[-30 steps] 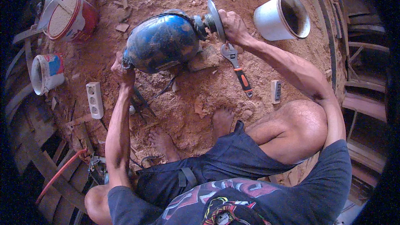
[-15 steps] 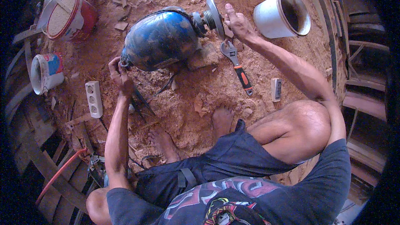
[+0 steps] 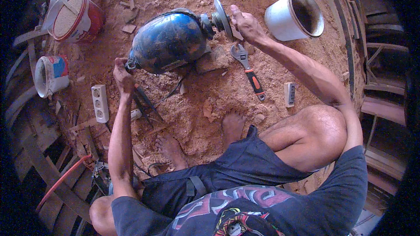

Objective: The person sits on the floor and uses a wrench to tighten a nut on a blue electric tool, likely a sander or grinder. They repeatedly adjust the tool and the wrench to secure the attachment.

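A grimy blue motor lies on its side on the sawdust, with a threaded shaft and a round metal disc at its right end. Closed around the small left shaft end is my left hand, thumb up. My right hand is at the disc's outer face with curled fingers and a raised thumb; its fingertips are partly hidden. Just below that hand lies an adjustable wrench with an orange and black handle. Pliers-like dark handles lie beside my left wrist.
A red bucket full of sawdust-coloured stuff and a small white-blue bucket stand at left. A white bucket lies tilted at far right. Near my left forearm is a power strip; a small pale block lies by my right knee.
My left hand has turned on the shaft end, its thumb now upward and fingers tucked under. My right hand has shifted slightly left at the disc.
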Available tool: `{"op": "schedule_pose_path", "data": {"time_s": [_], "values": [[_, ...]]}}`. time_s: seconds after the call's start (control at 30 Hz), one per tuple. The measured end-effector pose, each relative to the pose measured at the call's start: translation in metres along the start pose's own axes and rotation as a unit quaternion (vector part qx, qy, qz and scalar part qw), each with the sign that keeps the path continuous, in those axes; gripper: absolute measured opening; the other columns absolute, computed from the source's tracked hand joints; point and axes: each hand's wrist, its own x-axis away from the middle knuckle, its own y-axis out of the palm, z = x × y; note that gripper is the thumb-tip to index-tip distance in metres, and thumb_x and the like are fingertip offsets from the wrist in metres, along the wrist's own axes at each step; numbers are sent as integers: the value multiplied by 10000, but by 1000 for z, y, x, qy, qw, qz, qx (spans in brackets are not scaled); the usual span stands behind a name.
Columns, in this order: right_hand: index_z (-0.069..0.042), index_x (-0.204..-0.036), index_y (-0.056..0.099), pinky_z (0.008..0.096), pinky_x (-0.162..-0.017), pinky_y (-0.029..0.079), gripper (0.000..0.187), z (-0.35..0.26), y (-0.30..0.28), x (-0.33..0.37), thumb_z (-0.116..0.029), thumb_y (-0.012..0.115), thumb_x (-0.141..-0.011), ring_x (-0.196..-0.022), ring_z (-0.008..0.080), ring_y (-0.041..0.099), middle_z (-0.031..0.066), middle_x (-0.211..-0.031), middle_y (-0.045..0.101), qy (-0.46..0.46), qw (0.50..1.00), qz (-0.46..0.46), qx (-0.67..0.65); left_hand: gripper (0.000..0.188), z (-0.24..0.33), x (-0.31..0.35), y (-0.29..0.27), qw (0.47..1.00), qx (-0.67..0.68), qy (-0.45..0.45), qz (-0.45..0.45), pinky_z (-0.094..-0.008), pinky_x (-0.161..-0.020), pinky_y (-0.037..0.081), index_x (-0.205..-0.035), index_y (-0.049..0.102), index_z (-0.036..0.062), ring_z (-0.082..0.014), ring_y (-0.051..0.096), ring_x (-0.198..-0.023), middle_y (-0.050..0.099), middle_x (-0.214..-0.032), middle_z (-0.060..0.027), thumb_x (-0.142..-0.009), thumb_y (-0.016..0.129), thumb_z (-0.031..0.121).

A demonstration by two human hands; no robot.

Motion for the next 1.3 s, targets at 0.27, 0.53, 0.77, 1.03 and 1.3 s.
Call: {"op": "schedule_pose_path", "data": {"time_s": [0.27, 0.53, 0.77, 1.03, 1.3], "values": [[-20, -806, 618, 358, -663, 424, 670, -21, 7, -3, -569, 266, -964, -656, 217, 540, 81, -666, 574, -35, 999, -37, 15, 351, 21, 9, 2, 997, -33, 60, -19, -320, -643, 414, -877, 552, 13, -147, 484, -676, 543, -709, -67, -1004, 365, 281], [-16, -798, 645, 399, -683, 451, 669, -22, 3, -2, -538, 263, -965, -682, 280, 599, 144, -696, 624, -25, 998, -50, 37, 290, 31, 8, 10, 994, -38, 100, -31, -343, -641, 449, -885, 580, -2, -201, 576, -682, 601, -722, -128, -975, 414, 219], [20, -716, 604, 462, -675, 451, 656, -19, 7, -5, -494, 271, -953, -642, 363, 598, 210, -625, 582, -34, 999, -35, 24, 252, 5, -8, 2, 983, -144, 101, -55, -420, -598, 456, -879, 578, 0, -390, 589, -650, 600, -709, -202, -945, 421, 186], [18, -677, 571, 461, -666, 448, 653, -15, 10, -7, -496, 274, -949, -634, 356, 594, 214, -614, 574, -65, 997, -26, 45, 351, 25, 2, 6, 987, -113, 110, -37, -360, -605, 437, -868, 554, 9, -248, 575, -639, 580, -686, -160, -970, 391, 302], [13, -733, 604, 463, -682, 442, 652, -1, 8, -13, -489, 258, -963, -660, 375, 591, 215, -673, 605, -82, 994, -24, 63, 370, 19, 4, 10, 990, -92, 99, -39, -347, -628, 415, -878, 544, 10, -201, 526, -660, 555, -694, -139, -980, 371, 320]]}}
